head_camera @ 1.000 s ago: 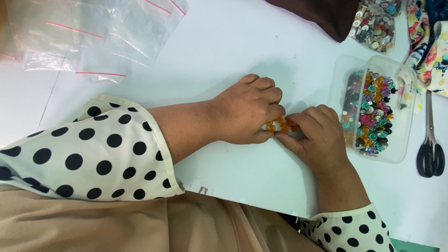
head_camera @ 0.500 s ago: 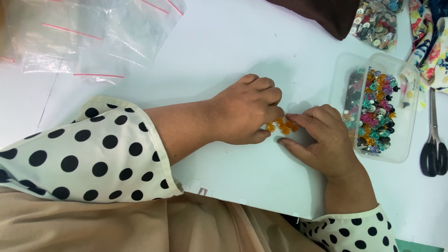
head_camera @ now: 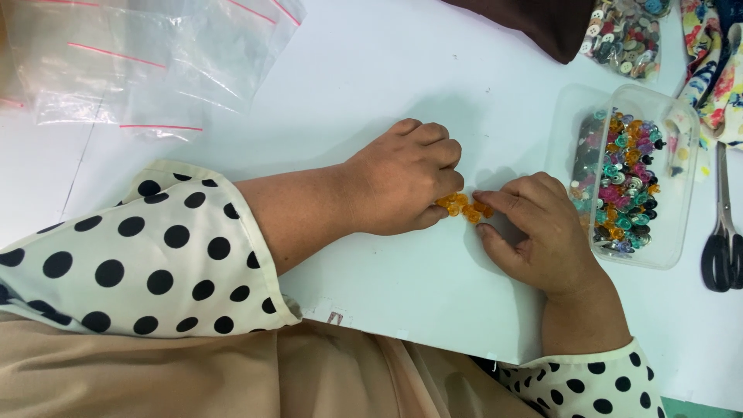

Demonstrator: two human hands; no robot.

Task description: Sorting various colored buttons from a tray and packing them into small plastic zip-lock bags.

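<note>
A small cluster of orange buttons [head_camera: 464,207] lies on the white table [head_camera: 402,85] between my two hands. My left hand [head_camera: 402,182] rests knuckles up on the table, its fingers curled over the left end of the cluster. My right hand [head_camera: 542,232] lies flat beside it, its fingertips touching the right end of the orange buttons. Both arms wear cream sleeves with black dots. Whether either hand pinches a button is hidden by the fingers.
A clear plastic tub [head_camera: 681,209] of mixed coloured buttons sits just right of my right hand. Black-handled scissors [head_camera: 724,232] lie at the right edge. Clear zip bags [head_camera: 147,62] lie top left. A pile of pale buttons [head_camera: 623,35] and dark cloth [head_camera: 542,23] sit top right.
My right hand has opened out and flattened slightly, its fingertips now on the orange buttons. My left hand has barely moved.
</note>
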